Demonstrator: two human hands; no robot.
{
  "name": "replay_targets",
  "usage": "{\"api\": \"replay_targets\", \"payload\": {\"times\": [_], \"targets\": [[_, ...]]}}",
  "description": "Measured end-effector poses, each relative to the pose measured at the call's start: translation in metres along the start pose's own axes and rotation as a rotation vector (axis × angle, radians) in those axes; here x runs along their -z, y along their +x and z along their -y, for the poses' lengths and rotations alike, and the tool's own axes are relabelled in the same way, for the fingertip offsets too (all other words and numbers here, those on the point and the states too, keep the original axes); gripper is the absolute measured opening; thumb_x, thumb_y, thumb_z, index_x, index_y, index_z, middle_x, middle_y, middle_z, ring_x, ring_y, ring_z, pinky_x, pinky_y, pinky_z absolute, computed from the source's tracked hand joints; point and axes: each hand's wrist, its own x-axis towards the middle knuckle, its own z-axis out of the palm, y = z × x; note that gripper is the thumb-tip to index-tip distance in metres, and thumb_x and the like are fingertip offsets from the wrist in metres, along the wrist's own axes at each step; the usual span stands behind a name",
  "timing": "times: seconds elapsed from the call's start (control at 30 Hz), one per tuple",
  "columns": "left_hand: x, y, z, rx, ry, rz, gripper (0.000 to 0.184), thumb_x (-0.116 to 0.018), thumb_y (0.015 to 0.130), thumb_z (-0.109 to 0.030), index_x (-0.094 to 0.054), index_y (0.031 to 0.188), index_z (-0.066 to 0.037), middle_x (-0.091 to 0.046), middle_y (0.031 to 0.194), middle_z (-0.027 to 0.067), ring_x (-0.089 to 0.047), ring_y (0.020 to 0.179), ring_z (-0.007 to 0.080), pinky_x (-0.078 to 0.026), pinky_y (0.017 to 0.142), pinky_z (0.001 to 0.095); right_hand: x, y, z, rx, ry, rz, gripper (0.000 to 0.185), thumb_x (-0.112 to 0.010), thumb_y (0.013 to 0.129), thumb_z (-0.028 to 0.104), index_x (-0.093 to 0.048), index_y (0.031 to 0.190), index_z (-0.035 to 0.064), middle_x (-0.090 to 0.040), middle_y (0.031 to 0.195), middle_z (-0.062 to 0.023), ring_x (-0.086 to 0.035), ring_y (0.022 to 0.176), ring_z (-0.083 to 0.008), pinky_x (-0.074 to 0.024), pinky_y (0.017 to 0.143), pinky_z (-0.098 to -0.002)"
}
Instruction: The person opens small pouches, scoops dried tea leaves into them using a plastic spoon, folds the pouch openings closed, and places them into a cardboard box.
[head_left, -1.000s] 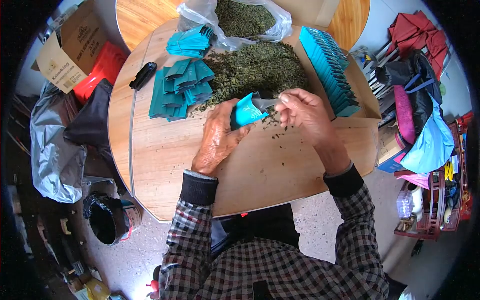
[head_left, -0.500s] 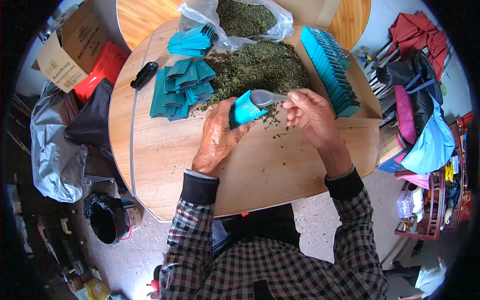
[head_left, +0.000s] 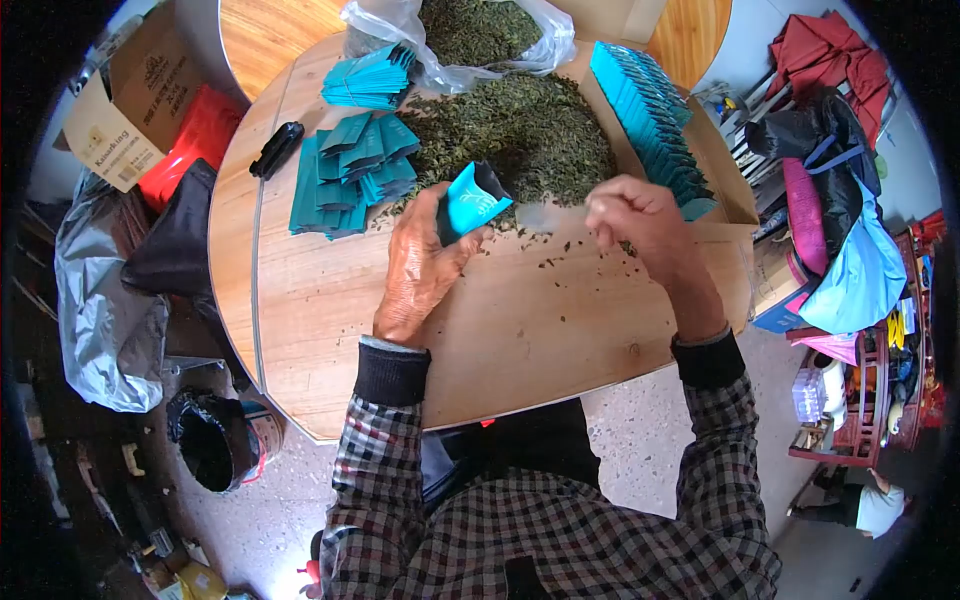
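Teal pouch: just above frame centre, tilted, dark mouth open toward upper right.
Left hand: wrapped around the pouch, thumb on its near side.
Right hand: right of centre, fingers curled together, pinching translucent scoop; scoop blurred, its end just beside the pouch.
Dried leaves: loose heap, upper centre; stray bits on table below.
Flat pouch pile: upper left of centre, overlapping.
Pouch bundle: above that pile.
Cardboard box: upper right, row of teal packets inside.
Plastic bag: top centre, leaves in it.
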Motion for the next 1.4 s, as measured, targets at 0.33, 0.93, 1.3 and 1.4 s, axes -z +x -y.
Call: {"api": "replay_targets", "payload": {"times": [0.33, 0.93, 1.3, 1.4], "targets": [[0.002, 0.001, 0.001, -0.066, 0.114, -0.089, 0.058, -0.089, 0.082, -0.021, -0.062, 0.128, 0.001, -0.072, 0.109, 0.0242, -0.069, 0.101, 0.0434, -0.055, 0.090, 0.0495, -0.005, 0.027, -0.040, 0.162, -0.477, -0.019, 0.015, -0.068, 0.102, 0.013, -0.072, 0.098, 0.0002, -0.068, 0.077, -0.0016, -0.062, 0.063, -0.0090, -0.0514, 0.058, -0.0274], [-0.001, 0.000, 0.001, -0.050, 0.039, -0.037, 0.056, -0.087, 0.082, -0.019, -0.062, 0.129, 0.000, -0.070, 0.110, 0.0226, -0.068, 0.103, 0.0425, -0.053, 0.092, 0.0488, -0.012, 0.016, -0.067, 0.629, -0.713, -0.326, 0.012, -0.067, 0.101, 0.006, -0.071, 0.111, -0.0009, -0.074, 0.101, -0.0171, -0.073, 0.089, -0.0276, -0.0564, 0.080, -0.0348], [-0.003, -0.002, -0.005, -0.100, 0.207, -0.021, 0.061, -0.085, 0.085, -0.023, -0.058, 0.134, 0.000, -0.069, 0.116, 0.0249, -0.065, 0.109, 0.0449, -0.051, 0.096, 0.0528, -0.015, -0.016, -0.011, 0.654, -0.758, -0.295, 0.011, -0.068, 0.100, 0.002, -0.070, 0.111, -0.0011, -0.072, 0.097, -0.0148, -0.069, 0.082, -0.0226, -0.0556, 0.075, -0.0330], [-0.002, -0.002, -0.006, -0.118, 0.199, -0.015, 0.060, -0.085, 0.084, -0.022, -0.058, 0.134, 0.000, -0.068, 0.116, 0.0247, -0.065, 0.110, 0.0453, -0.050, 0.097, 0.0530, -0.019, -0.021, 0.007, 0.681, -0.795, -0.253, 0.012, -0.069, 0.099, 0.000, -0.070, 0.111, -0.0016, -0.072, 0.097, -0.0154, -0.070, 0.083, -0.0236, -0.0560, 0.076, -0.0335]]}}
